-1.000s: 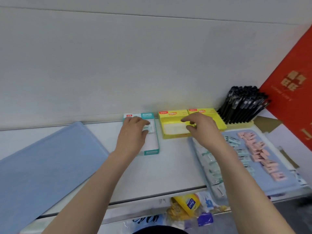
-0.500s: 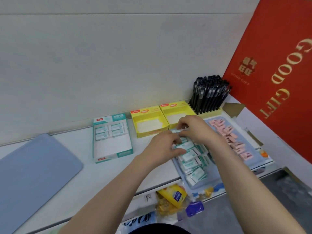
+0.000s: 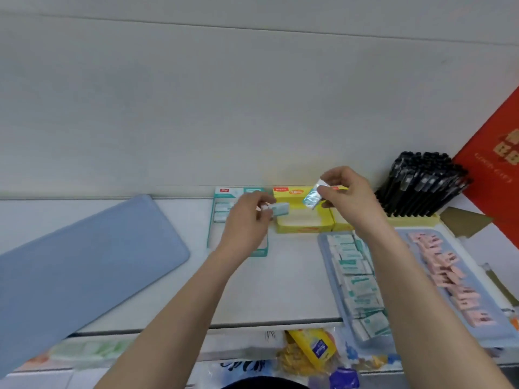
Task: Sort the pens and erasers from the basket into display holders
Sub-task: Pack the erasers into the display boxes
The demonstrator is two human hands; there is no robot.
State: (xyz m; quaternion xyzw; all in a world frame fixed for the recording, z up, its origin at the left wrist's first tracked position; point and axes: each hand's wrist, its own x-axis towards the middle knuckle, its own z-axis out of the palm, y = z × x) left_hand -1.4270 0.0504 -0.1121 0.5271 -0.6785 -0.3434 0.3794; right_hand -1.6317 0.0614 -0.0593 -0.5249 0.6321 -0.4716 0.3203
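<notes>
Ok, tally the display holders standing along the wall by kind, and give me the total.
Teal box: 1
Yellow boxes: 2, the second partly behind the right hand
Pen stand: 1
Total: 4

Teal-white cardboard display box [image 3: 236,190] half hidden behind left grip [image 3: 247,223]. Red printed banner [image 3: 494,178] cut by right edge, lettering blurred.

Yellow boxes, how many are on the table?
2. The first yellow box stands by the wall. The second yellow box sits right beside it on its right, partly hidden behind the right hand.
</notes>
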